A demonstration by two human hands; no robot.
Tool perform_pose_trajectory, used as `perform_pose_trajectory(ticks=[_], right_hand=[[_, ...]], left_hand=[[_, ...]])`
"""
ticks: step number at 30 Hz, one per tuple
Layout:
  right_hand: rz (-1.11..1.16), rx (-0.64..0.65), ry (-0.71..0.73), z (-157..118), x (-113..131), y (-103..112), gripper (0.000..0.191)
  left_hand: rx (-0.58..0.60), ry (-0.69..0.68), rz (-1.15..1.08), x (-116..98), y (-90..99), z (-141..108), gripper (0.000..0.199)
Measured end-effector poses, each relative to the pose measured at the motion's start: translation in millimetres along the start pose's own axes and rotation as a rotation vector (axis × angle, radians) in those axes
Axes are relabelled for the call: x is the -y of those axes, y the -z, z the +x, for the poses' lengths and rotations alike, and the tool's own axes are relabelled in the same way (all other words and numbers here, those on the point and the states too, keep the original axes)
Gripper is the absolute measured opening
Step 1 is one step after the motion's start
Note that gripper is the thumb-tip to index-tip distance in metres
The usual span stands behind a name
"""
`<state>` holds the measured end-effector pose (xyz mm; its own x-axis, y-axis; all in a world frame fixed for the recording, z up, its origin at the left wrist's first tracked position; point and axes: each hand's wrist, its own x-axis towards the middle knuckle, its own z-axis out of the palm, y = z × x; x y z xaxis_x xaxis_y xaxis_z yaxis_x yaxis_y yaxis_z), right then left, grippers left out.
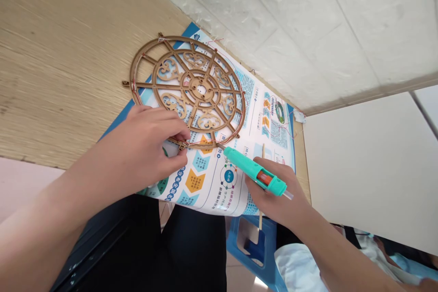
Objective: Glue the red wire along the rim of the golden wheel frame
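Observation:
A round brown openwork frame (pixel 185 87), with spokes and scroll-shaped cut-outs, lies on a printed poster. Thin reddish wire (pixel 243 100) runs along its outer ring. At the near edge of that ring, my left hand (pixel 150 141) is closed, thumb and fingers pinching the rim and the wire there. My right hand (pixel 280 191) grips a teal hot glue gun (pixel 244 164), with a clear glue stick poking out of its back end. The gun's tip meets or nearly touches the near rim, right of my left fingers. A thin wooden stick (pixel 263 150) also passes through my right hand.
Under the frame, the poster (pixel 236 187) covers part of a wood-grain table (pixel 68 54). A pale tiled wall (pixel 290 23) borders the far side. Loose wire (pixel 273 130) and a white scrap (pixel 299 116) lie at right, near a white panel (pixel 369 159). A blue stool (pixel 253 246) stands below.

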<state>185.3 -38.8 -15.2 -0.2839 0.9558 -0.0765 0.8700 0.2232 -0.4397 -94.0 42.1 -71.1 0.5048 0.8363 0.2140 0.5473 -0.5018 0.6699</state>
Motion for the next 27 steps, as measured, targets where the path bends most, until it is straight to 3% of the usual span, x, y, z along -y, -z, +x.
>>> perform_pose_trajectory(ticks=[16,27], right_hand=[[-0.007,0.005,-0.034,-1.9,-2.4,-1.7,0.026],[0.0,0.015,-0.083,-2.5,-4.4,0.3,0.028]], left_hand=[[-0.022,0.004,0.011,4.5,-5.5,-1.1,0.008],[0.012,0.038,0.024,3.7,-3.5,-2.2,0.013]])
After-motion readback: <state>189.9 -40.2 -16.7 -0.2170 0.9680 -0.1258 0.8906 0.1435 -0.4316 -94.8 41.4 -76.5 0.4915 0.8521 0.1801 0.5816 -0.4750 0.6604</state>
